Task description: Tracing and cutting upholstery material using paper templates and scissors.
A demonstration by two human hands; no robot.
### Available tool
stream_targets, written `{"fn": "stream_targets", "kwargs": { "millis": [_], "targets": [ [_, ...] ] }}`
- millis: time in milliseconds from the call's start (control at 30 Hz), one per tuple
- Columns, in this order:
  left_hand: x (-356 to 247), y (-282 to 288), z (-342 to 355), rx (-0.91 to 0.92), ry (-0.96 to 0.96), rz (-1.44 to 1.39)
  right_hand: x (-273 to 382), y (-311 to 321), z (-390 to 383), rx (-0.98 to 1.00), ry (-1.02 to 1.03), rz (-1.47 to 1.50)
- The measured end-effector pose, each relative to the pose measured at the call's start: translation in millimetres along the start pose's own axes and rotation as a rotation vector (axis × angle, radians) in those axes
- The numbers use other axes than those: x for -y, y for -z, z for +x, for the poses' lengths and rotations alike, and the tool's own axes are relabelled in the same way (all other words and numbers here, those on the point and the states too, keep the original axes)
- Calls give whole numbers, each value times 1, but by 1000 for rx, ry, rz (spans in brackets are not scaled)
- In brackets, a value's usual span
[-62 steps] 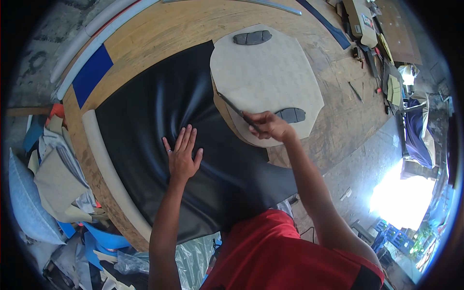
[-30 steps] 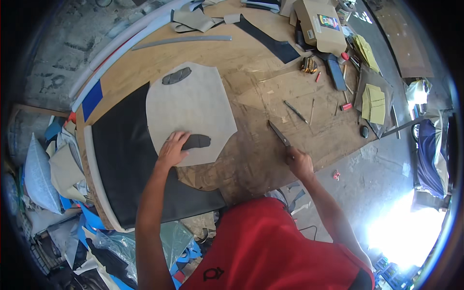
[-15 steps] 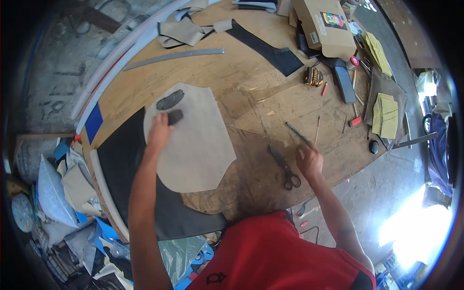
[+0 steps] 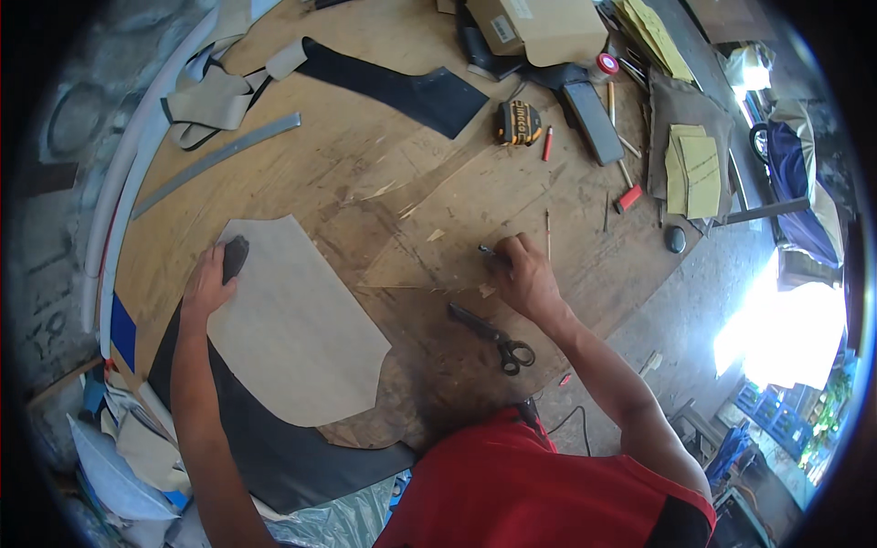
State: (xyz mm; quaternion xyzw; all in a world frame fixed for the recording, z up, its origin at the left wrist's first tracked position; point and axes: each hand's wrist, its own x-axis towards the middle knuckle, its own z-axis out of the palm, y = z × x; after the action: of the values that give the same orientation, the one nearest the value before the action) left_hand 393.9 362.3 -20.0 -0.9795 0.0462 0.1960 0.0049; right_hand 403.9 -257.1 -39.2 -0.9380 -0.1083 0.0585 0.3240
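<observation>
A worn wooden surface (image 4: 338,183), scratched and scuffed, fills most of the view. Long pale rolls (image 4: 97,247) line its left edge, with a blue piece (image 4: 123,333) beside them. Toward the far side lie crumpled beige strips (image 4: 210,102), a thin metal strip (image 4: 219,164) and a long dark strip (image 4: 393,87). To the right of these are a cardboard box (image 4: 539,36), a black-and-orange tape measure (image 4: 519,123), a flat grey-blue rectangular object (image 4: 594,123) and yellow pieces (image 4: 699,178) on a dull grey-brown sheet (image 4: 667,114). Beyond the right edge, the grey floor (image 4: 653,315) runs to a glaring patch of light; a pale blue cushion-like bundle (image 4: 114,475) sits below the left edge.

The pale panel (image 4: 292,329) lies flat at lower left, partly over a black sheet (image 4: 292,461) and partly over wood. Black-handled scissors (image 4: 498,337) rest right of it, blades pointing up and left.

The left forearm reaches up from the lower edge; the left hand (image 4: 210,281) lies at the panel's upper left edge, fingers against a dark block (image 4: 237,258). Whether that grip closes around the block cannot be told. The right arm stretches in from the lower right, elbow bent, and the right hand (image 4: 528,274) pinches a slim dark tool (image 4: 486,248) in a narrow grip, its end showing past the fingers, right of the panel.
</observation>
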Motion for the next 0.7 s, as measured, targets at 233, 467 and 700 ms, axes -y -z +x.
{"fn": "stream_targets", "kwargs": {
  "millis": [233, 467, 700],
  "targets": [
    [-56, 29, 28, 40, -96, 9, -38, 33, -4, -309, -195, -58],
    [-259, 61, 107, -110, -531, -36, -79, 46, -12, -290, -322, -51],
    [-372, 28, 127, -182, -375, 110, -76, 60, -25, -338, -143, -59]
  ]
}}
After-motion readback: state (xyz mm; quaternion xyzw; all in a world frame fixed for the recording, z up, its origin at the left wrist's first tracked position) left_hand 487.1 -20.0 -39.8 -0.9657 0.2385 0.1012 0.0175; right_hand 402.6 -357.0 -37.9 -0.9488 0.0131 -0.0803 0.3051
